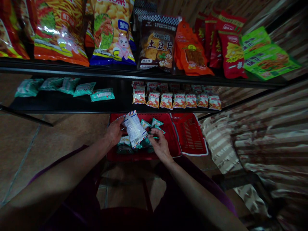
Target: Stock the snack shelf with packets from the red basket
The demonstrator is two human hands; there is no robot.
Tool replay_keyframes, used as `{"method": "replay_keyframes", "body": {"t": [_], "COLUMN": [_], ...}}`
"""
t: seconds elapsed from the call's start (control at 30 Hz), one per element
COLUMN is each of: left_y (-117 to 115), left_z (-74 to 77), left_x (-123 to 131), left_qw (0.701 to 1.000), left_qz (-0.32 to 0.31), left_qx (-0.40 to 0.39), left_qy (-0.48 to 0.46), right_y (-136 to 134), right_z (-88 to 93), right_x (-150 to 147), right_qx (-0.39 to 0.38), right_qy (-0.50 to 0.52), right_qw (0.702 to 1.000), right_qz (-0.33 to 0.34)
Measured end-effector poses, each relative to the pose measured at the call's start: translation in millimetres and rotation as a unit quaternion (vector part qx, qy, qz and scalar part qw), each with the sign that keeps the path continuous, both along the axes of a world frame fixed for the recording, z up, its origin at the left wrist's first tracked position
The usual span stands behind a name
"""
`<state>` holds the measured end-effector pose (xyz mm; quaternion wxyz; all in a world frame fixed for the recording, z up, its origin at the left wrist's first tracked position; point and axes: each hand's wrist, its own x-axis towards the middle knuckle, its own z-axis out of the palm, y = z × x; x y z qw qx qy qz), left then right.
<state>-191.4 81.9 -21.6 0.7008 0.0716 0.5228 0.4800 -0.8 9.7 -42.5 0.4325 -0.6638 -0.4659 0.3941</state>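
Note:
My left hand (115, 131) grips a small white snack packet (133, 128) with a red and blue striped edge, held above a red plastic basket (172, 138). My right hand (159, 146) reaches into the basket, fingers curled among several small teal packets (154, 123); whether it grips one is hidden. The basket stands on the floor in front of the low shelf.
A second red basket (190, 133) lies to the right. The low black shelf (72, 104) carries teal packets (84, 89) on the left and a row of small white-orange packets (176, 100) on the right. Large snack bags (113, 30) fill the upper shelf. A striped wall (264, 128) stands right.

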Motion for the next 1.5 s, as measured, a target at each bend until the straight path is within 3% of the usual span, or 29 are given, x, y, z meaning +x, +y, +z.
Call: {"method": "replay_keyframes", "body": {"t": [0.1,0.17,0.3,0.4,0.63,0.73,0.8,0.93,1.07,1.23,1.5], "left_y": [0.2,-0.7,-4.4,-7.8,-15.3,-14.2,-11.6,-7.2,-10.1,-14.7,-8.3], "left_z": [-5.0,-8.1,-8.0,-1.6,13.0,14.1,12.6,3.2,-7.6,-8.7,-5.1], "left_x": [1.7,4.0,11.1,16.5,21.9,19.9,17.0,9.7,6.6,8.0,3.0], "left_qw": [0.999,0.997,0.995,0.996,0.997,0.997,0.998,0.996,0.988,0.985,0.994], "left_qz": [0.002,0.003,-0.004,-0.014,-0.068,-0.079,-0.055,-0.022,-0.082,-0.146,-0.086], "left_qx": [-0.019,-0.034,-0.044,-0.059,-0.017,0.006,0.014,0.01,-0.025,-0.064,-0.07], "left_qy": [0.043,0.068,0.085,0.064,0.019,0.001,0.005,0.082,0.126,0.072,0.004], "right_y": [-2.1,-5.0,-11.4,-13.8,-7.5,-0.8,4.0,10.5,11.8,10.4,5.6], "right_z": [9.0,12.9,9.1,0.2,-10.3,-7.1,-3.2,6.2,13.4,16.3,15.3], "right_x": [-0.5,-3.6,-11.9,-15.1,-14.0,-12.2,-11.2,-11.1,-11.5,-12.2,-15.2], "right_qx": [0.113,0.142,0.112,0.073,0.022,-0.016,-0.043,-0.087,-0.145,-0.191,-0.22], "right_qy": [-0.141,-0.195,-0.231,-0.234,-0.162,-0.052,0.046,0.246,0.365,0.412,0.435], "right_qw": [0.978,0.955,0.926,0.925,0.969,0.994,0.997,0.965,0.917,0.89,0.873], "right_qz": [0.099,0.171,0.275,0.291,0.183,0.096,0.042,-0.04,-0.065,-0.049,-0.009]}}
